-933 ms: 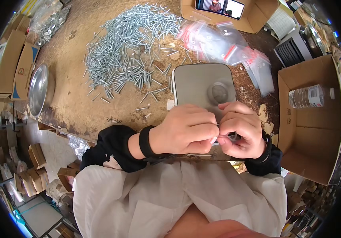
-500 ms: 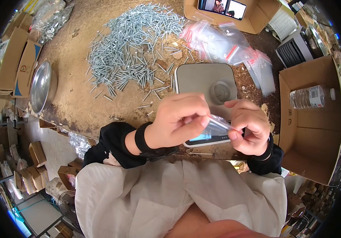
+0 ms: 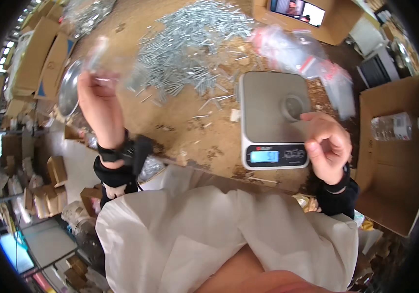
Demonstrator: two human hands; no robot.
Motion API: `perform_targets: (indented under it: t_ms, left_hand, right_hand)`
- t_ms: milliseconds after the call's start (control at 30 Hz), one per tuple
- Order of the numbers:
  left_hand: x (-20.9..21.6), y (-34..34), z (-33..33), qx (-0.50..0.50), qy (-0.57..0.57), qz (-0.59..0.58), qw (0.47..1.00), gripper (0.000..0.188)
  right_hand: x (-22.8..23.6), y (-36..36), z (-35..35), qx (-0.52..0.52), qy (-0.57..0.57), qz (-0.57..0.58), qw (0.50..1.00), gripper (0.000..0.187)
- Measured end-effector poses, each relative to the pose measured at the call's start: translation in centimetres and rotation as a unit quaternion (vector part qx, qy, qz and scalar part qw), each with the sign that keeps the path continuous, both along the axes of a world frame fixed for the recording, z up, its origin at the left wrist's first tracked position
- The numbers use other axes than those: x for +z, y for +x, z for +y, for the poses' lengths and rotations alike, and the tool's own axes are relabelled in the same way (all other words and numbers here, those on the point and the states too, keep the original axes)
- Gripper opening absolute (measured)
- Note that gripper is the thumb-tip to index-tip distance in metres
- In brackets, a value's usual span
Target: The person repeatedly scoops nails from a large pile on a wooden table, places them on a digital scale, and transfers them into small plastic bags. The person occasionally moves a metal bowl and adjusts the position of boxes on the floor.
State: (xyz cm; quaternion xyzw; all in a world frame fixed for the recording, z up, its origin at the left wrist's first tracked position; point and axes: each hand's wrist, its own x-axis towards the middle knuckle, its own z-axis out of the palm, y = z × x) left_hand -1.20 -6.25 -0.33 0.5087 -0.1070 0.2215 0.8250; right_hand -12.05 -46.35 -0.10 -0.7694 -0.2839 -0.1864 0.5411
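My left hand [image 3: 99, 100] is raised at the left, beside a shiny metal bowl [image 3: 70, 90], and smeared by motion. A clear plastic bag [image 3: 96, 54], blurred, sticks up from its closed fingers; the contents cannot be made out. At the right, my right hand [image 3: 330, 149] hovers by the right edge of a digital scale [image 3: 270, 110], fingers loosely curled, thumb and forefinger apart with nothing visible between them. A small clear round dish [image 3: 293, 106] sits on the scale's plate, and the display is lit. A large pile of silvery nails or screws [image 3: 185, 53] spreads over the worn table.
Several clear zip bags with red edges [image 3: 292, 51] lie behind the scale. An open cardboard box [image 3: 390, 180] at the right holds a plastic bottle [image 3: 390, 127]. A phone [image 3: 297, 10] leans in another box at the back. More cartons [image 3: 38, 53] stand far left.
My left hand has swung far left to the bowl, taking the plastic bag from between both hands. My right hand has let go of the bag and stays by the scale. The view has shifted.
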Motion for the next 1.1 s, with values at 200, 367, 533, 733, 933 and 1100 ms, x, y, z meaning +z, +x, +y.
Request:
perform_targets:
  t_ms: [200,367,533,733,933,1100]
  left_hand:
    - [-1.3,2.4,14.9,0.343,0.449,0.053,0.823,0.019]
    - [-1.5,1.7,15.1,0.319,0.645,0.191,0.667,0.034]
    - [-1.0,2.6,10.3,0.382,0.708,-0.015,0.594,0.043]
    - [-2.1,0.8,-5.1,0.04,0.747,-0.148,0.647,0.072]
    - [-3.0,5.3,-7.0,-0.089,0.771,-0.217,0.592,0.074]
    - [-3.3,6.5,-7.6,-0.116,0.771,-0.213,0.588,0.058]
  right_hand:
    - [0.0,0.0,-0.1,-0.058,-0.048,0.004,0.997,0.016]
    - [-0.1,0.3,0.0,-0.07,-0.064,-0.005,0.995,0.017]
    - [-0.2,0.1,-0.5,-0.088,-0.067,-0.003,0.994,0.017]
    - [-0.2,0.6,-0.6,-0.091,-0.106,-0.029,0.99,0.017]
    - [-0.2,0.8,-0.5,-0.082,-0.172,-0.01,0.982,0.016]
    - [-0.5,0.9,-0.6,-0.069,-0.193,-0.048,0.978,0.014]
